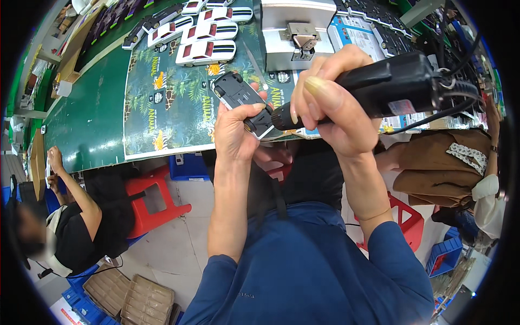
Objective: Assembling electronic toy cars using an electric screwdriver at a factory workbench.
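Note:
My left hand [235,132] grips a toy car [235,89] turned upside down, its black underside facing up and the thumb lying across it. In my right hand [349,116] is a black electric screwdriver [390,81], held nearly level with the fingers wrapped round it. Its dark, ridged nose points left and reaches the near end of the car. Whether the tip touches a screw is hidden. Beyond my left hand, several white toy cars [207,52] with black stripes stand in rows on the printed sheet [168,116].
A metal fixture box [279,46] with a latch stands beyond my right hand. Dark car parts [387,40] lie at the back right. The screwdriver's black cable [428,120] loops at the right. Co-workers sit on both sides; red stools [146,208] and blue bins [444,257] are below.

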Demonstrator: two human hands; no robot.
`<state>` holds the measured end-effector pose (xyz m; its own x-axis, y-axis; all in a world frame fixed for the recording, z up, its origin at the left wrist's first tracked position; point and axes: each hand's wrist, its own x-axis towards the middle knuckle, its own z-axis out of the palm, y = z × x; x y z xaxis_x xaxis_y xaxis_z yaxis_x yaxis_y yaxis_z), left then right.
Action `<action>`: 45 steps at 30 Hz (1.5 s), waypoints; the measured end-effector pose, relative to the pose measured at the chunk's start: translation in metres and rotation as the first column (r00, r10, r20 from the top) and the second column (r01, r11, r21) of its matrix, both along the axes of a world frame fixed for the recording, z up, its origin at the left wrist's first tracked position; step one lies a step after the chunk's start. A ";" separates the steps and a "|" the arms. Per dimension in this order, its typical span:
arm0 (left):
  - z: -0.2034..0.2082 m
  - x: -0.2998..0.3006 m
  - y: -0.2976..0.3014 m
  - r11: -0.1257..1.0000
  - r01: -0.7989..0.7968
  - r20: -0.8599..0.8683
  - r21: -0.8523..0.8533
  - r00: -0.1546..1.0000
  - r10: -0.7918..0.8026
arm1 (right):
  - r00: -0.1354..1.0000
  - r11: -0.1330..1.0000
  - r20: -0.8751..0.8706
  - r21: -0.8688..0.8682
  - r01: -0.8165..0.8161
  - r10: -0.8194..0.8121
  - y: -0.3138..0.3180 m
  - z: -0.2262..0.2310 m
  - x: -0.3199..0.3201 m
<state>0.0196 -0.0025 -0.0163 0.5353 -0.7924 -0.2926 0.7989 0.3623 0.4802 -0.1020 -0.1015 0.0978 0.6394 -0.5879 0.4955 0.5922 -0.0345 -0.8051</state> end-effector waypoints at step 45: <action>0.056 0.104 0.023 0.899 -0.437 0.758 0.019 -0.580 -0.298 | 0.996 0.991 0.005 0.093 0.093 -0.093 -0.024 -0.013 -0.060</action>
